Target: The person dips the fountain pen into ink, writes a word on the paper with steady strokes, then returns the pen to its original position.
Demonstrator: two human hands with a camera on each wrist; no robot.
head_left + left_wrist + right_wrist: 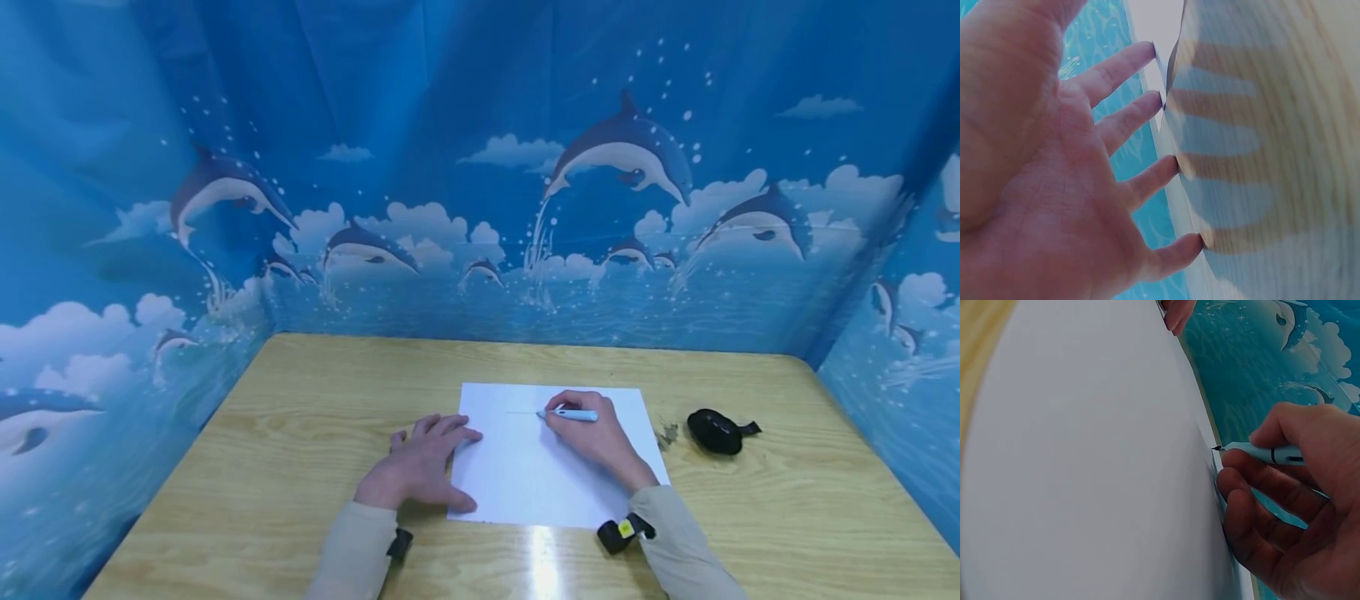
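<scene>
A white sheet of paper (540,483) lies on the wooden table, with a thin, faint line (521,412) in its upper part. My right hand (592,433) pinches a light blue fountain pen (1254,450) between thumb and fingers. The pen's dark nib (1218,449) is right at the paper, at the right end of the line. At the sheet's left edge my left hand (420,468) rests with its fingers spread, thumb and index fingertip on the paper. In the left wrist view its fingertips (1150,50) meet the paper and tabletop.
Right of the paper lies a small black rounded object (715,432) with a short tab. A dark smudge-like patch (666,435) shows between it and the sheet. A blue dolphin-print curtain (450,167) surrounds the table (315,400) at the back and sides.
</scene>
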